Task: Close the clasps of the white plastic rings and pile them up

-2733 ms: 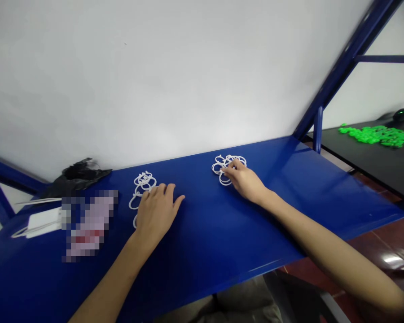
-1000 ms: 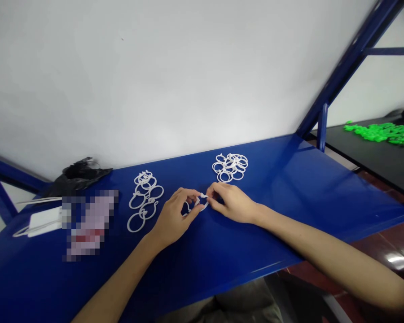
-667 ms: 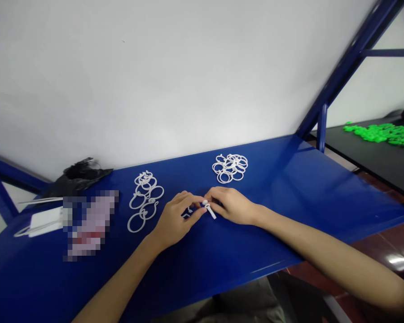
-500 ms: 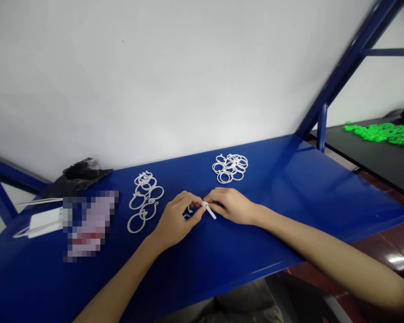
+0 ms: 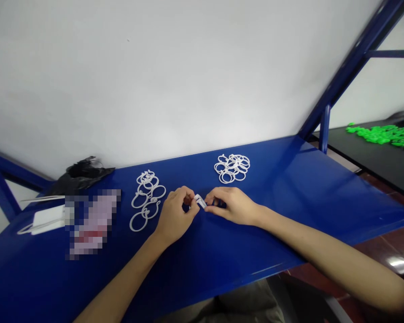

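Between my two hands is a small white plastic ring (image 5: 200, 202), seen nearly edge-on, so its full shape does not show. My left hand (image 5: 177, 211) pinches its left side between thumb and fingers. My right hand (image 5: 231, 204) has thumb and fingertips closed at its right side. Left of my hands lies a loose cluster of white rings (image 5: 138, 221) with small loops at their ends. Another heap of white rings (image 5: 239, 176) is beyond my right hand.
The blue tabletop (image 5: 276, 179) meets a white wall. At left lie a black plastic bag (image 5: 84, 172), a white flat box (image 5: 47, 220) and a blurred pinkish packet (image 5: 99, 215). Green pieces (image 5: 384, 134) cover part of a black table at right. A blue frame post (image 5: 343, 72) rises at right.
The white ring has turned between my fingers and its end no longer points down toward me. Both hands remain in nearly the same place. The view has shifted slightly.
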Available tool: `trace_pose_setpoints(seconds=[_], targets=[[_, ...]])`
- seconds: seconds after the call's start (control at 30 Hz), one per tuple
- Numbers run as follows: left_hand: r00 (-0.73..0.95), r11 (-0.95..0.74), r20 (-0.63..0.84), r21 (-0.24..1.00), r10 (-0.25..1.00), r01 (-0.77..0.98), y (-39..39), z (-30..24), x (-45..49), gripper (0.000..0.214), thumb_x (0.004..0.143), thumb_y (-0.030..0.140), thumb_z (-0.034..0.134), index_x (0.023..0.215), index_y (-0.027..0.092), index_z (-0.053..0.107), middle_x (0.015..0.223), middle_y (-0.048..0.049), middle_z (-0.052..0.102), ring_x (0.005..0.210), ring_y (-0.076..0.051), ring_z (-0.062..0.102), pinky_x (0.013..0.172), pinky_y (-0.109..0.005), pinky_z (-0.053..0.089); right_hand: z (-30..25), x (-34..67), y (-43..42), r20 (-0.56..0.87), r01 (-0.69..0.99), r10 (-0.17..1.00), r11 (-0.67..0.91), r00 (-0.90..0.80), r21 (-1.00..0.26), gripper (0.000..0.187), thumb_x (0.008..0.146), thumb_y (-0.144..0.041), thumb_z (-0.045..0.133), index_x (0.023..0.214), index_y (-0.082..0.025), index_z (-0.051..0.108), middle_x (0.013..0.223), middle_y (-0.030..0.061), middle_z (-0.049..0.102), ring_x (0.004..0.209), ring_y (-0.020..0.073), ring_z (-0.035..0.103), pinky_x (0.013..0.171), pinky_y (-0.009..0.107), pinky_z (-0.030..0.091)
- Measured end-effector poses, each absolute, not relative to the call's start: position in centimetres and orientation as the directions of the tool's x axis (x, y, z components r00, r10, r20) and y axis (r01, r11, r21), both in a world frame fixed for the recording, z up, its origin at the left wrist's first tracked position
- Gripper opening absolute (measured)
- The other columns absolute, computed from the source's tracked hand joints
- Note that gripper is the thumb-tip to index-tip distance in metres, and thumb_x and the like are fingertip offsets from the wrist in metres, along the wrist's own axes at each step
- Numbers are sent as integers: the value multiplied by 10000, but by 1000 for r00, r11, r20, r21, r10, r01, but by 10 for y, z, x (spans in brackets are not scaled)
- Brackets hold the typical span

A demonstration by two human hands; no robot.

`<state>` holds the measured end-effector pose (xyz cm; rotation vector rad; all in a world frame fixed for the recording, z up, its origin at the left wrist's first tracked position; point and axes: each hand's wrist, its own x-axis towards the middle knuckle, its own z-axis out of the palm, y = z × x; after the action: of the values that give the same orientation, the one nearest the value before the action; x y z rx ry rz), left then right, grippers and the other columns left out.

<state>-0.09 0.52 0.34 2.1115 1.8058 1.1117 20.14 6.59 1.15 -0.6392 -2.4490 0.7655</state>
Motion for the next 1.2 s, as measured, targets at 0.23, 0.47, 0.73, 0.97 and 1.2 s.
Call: trace_pose_setpoints(seconds=[0.23,0.47,0.73,0.97,1.2], targets=[[14,-251,418,519,908,817,6,-1,0,74,807,178,527,748,218,505,693,38,568,675,-147,539,691,-305,412,8,200,65,296,312,547,757,-783,-574,252,884,-389,684,1024,-196,603,928,28,665,805,152,633,724,264,476],[80,-298,419,488,905,820,7,-3,-2,106,835,160,516,748,218,498,697,33,557,695,-152,542,704,-316,425,7,196,64,283,358,535,794,-796,-492,58,936,-229,573,959,-178,587,909,48,636,826,169,589,736,281,477],[119,-381,473,509,873,771,8,-2,-7,245,936,274,550,1180,258,574,937,0,660,866,-170,618,825,-335,496,7,201,70,362,363,603,755,-710,-546,179,979,-201,480,1084,-149,614,957,70,669,798,158,629,741,289,497],[197,-449,472,511,859,733,6,5,-6,154,930,329,594,816,232,631,805,9,682,797,-171,589,777,-324,477,8,200,68,373,261,438,860,-818,-438,263,1032,-250,416,1075,-133,647,890,79,646,787,166,577,728,294,485],[222,-505,528,481,819,717,0,9,0,203,940,277,576,745,232,614,738,23,669,763,-166,578,741,-315,438,8,203,59,450,145,239,961,-860,-234,299,1036,-183,361,1083,-86,641,844,94,631,747,184,472,706,313,441]])
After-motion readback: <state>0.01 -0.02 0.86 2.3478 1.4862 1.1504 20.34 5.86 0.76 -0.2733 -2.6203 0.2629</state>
